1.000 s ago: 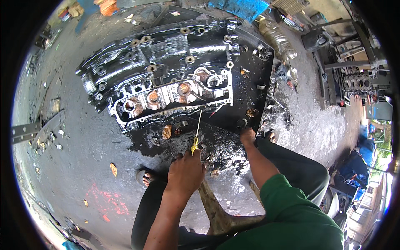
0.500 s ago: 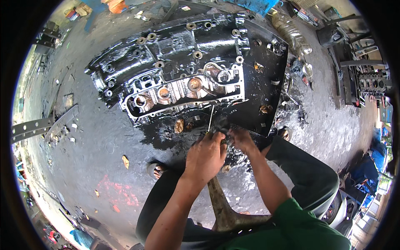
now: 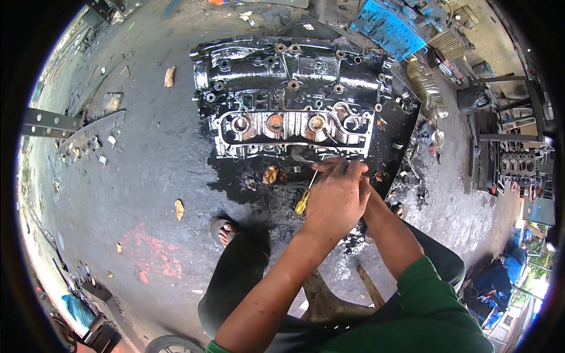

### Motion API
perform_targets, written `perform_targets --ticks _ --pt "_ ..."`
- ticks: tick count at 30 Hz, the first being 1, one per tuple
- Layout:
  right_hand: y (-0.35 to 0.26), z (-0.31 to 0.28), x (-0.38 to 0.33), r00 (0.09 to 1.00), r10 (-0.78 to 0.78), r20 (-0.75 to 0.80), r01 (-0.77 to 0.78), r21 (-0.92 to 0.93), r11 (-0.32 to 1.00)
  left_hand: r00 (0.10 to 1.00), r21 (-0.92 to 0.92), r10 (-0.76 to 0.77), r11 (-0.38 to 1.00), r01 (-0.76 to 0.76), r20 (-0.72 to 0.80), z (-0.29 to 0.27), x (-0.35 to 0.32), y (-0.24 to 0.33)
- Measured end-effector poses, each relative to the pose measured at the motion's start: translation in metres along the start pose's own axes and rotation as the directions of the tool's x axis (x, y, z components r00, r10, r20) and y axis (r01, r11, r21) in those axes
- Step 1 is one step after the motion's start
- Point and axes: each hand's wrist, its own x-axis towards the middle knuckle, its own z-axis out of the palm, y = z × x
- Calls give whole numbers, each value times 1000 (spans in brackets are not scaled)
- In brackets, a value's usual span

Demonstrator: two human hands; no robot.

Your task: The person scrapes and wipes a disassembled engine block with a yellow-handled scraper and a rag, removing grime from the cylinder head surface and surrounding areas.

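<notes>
My left hand (image 3: 338,197) is bent over my right hand, its fingers curled downward, and what they close on is hidden. Most of my right hand (image 3: 366,203) lies beneath it; dark fingertips show just past the left hand, near the engine's front edge. A screwdriver with a yellow handle (image 3: 302,202) slants beside my left hand, its thin shaft running up toward the dark fingertips. Whether a hand grips it I cannot tell. Just beyond the hands rests a black, oily engine cylinder head (image 3: 294,146) with a bright machined rim and rusty round openings.
The engine part stands on a black metal sheet (image 3: 385,170) over an oil-stained floor (image 3: 170,147). Dry leaves (image 3: 270,175) lie nearby. A plastic bottle (image 3: 428,88) is at right, a blue box (image 3: 388,28) at the back, and a perforated metal bar (image 3: 53,123) at left.
The view has shifted, so the engine part appears squarer and farther right. My left hand has moved over the right hand, and the screwdriver's yellow handle now shows.
</notes>
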Motion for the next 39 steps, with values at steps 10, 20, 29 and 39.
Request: perform_targets --ticks 10,20,29,39 --pt "-6 -19 -11 997 76 5 -76 96 992 998 3 -49 999 49 39 -5 -3 11" --pt "-8 21 15 998 55 -22 -53 76 996 998 76 -28 997 33 -58 -9 0 6" --pt "3 -9 -40 991 108 -79 -92 186 978 999 56 -43 997 43 -8 -11 -11 5" --pt "-6 16 0 996 77 -48 -72 92 993 999 44 -35 998 34 26 -1 -7 7"
